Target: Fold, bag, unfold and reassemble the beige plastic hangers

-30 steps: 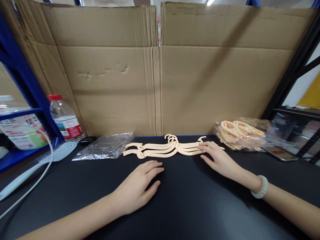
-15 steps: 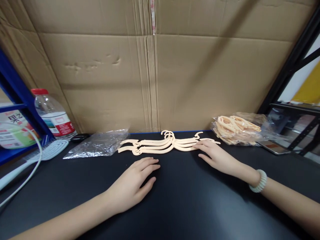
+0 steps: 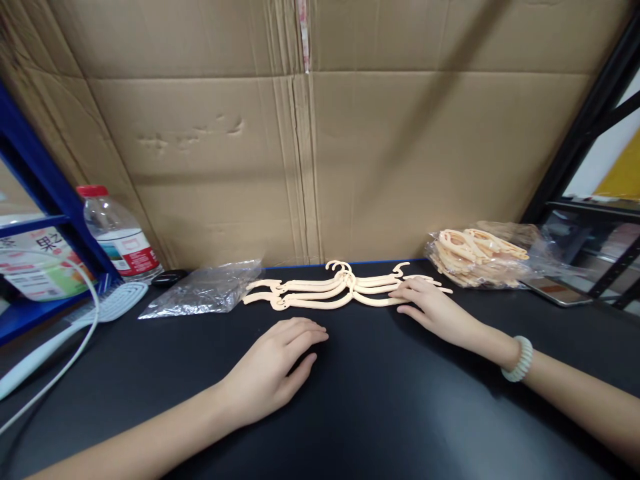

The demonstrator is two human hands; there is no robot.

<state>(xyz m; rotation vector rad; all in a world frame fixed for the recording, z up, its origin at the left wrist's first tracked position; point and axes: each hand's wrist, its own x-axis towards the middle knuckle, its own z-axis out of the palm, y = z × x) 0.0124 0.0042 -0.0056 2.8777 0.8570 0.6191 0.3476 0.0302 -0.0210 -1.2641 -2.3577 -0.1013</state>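
Observation:
Several cream plastic folding clothes hangers [image 3: 320, 303] lie overlapped in a row on the black table, their hooks bunched at the middle back. My right hand [image 3: 433, 310] is at their right end, fingers over the front hanger's arm and thumb at its near side, closed about it. The hand partly hides the hanger ends there. My left hand [image 3: 277, 363] rests on the table in front of the hangers, apart from them. Its fingers are loosely curved, the thumb apart, and it holds nothing.
A clear plastic bag [image 3: 200, 290] lies left of the hangers; a bag of more hangers [image 3: 475, 260] and a phone [image 3: 557, 292] are at right. At left are a water bottle [image 3: 125, 240], hairbrush [image 3: 117, 303] and white cable [image 3: 95, 320]. Cardboard [image 3: 225, 167] stands behind.
The view has shifted slightly. The front hanger's right arm now sits a little nearer me, with a wider gap behind it. My left fingers have drawn closer together.

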